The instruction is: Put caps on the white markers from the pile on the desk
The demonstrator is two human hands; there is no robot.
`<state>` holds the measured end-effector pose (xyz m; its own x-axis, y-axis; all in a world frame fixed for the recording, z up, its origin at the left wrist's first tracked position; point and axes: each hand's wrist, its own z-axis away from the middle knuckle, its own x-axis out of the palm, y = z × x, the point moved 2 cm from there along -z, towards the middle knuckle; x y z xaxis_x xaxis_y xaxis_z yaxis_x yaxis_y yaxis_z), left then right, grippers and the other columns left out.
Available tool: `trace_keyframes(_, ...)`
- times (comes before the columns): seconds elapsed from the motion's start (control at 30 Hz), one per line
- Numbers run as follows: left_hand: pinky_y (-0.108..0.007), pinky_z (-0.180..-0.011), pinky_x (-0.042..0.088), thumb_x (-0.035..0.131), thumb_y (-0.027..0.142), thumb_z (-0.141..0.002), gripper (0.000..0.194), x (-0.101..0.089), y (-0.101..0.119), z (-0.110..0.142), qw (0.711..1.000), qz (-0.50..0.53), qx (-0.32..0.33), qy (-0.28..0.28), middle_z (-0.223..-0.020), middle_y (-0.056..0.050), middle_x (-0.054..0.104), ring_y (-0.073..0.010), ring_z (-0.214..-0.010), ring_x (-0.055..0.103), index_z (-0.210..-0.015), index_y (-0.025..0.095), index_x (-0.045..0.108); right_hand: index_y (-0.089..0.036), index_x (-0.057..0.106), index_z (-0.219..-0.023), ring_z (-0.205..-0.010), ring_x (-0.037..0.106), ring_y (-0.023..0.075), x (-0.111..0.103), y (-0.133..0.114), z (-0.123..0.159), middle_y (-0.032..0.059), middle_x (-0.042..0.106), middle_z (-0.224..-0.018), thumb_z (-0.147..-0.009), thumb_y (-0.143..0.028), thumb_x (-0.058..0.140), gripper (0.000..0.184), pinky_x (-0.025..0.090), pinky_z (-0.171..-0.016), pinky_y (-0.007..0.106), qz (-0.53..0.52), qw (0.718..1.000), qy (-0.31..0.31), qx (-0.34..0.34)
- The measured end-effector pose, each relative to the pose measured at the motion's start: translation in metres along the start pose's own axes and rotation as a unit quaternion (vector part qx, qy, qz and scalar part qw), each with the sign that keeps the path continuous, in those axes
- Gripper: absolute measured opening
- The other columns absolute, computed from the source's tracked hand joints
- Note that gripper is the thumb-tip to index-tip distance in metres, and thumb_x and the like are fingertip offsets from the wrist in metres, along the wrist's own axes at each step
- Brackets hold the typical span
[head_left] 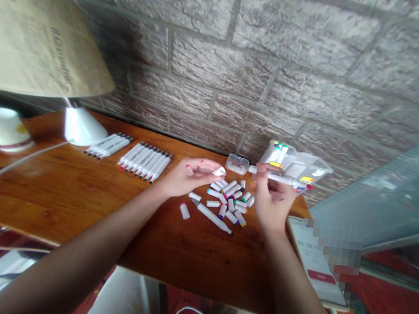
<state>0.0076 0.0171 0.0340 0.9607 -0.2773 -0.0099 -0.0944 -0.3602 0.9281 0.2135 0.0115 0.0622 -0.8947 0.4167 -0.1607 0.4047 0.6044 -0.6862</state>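
Note:
My left hand [189, 175] is closed in a pinch on a small white marker cap [219, 171], held above the wooden table [75, 196]. My right hand [273, 198] grips a white marker [279, 177] lying sideways, its red tip pointing right. Between and below both hands lies a heap of loose caps [232, 196] with coloured ends. An uncapped white marker [213, 216] and a single cap [184, 211] lie in front of the heap.
Two rows of white markers [108, 145] [145, 161] lie at the back left. A clear plastic box [295, 166] and small clear tray [237, 164] stand behind the hands. A lamp [35, 49] stands at left, a phone [317, 262] at right, a brick wall behind.

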Motion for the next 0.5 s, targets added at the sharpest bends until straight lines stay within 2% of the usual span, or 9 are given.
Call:
trace_keyframes(0.13, -0.039, -0.097, 0.056, 0.081, 0.035, -0.074, 0.039, 0.0015, 0.0014, 0.001, 0.999, 0.031, -0.003, -0.01, -0.107, -0.012, 0.076, -0.0239, -0.1, 0.073, -0.104, 0.012, 0.07, -0.015, 0.07, -0.084, -0.048, 0.052, 0.0097, 0.0045, -0.0018, 0.0024, 0.0015, 0.065, -0.066, -0.087, -0.043, 0.063, 0.029, 0.039, -0.044, 0.022, -0.04, 0.998, -0.011, 0.042)
trace_keyframes(0.3, -0.035, -0.089, 0.059, 0.081, 0.035, -0.073, 0.036, 0.0003, 0.0028, 0.0018, 1.0, -0.011, -0.003, -0.011, -0.102, -0.011, 0.077, -0.0221, -0.093, 0.074, -0.1, 0.013, 0.072, -0.015, 0.071, -0.087, -0.047, 0.052, 0.01, 0.0049, 0.0018, 0.0033, -0.0001, 0.062, -0.06, -0.088, -0.046, 0.062, 0.032, 0.04, -0.045, 0.022, -0.083, 0.994, -0.007, 0.066)
trace_keyframes(0.5, -0.028, -0.074, 0.06, 0.085, 0.036, -0.068, 0.035, -0.0003, 0.0007, 0.0012, 0.996, -0.06, 0.056, 0.046, -0.087, -0.008, 0.077, -0.0177, -0.078, 0.073, -0.09, 0.013, 0.072, -0.015, 0.069, -0.086, -0.044, 0.05, 0.0095, 0.0026, -0.0015, 0.0047, -0.0012, 0.06, -0.058, -0.09, -0.044, 0.06, 0.031, 0.038, -0.043, 0.021, -0.105, 0.992, -0.02, 0.064)
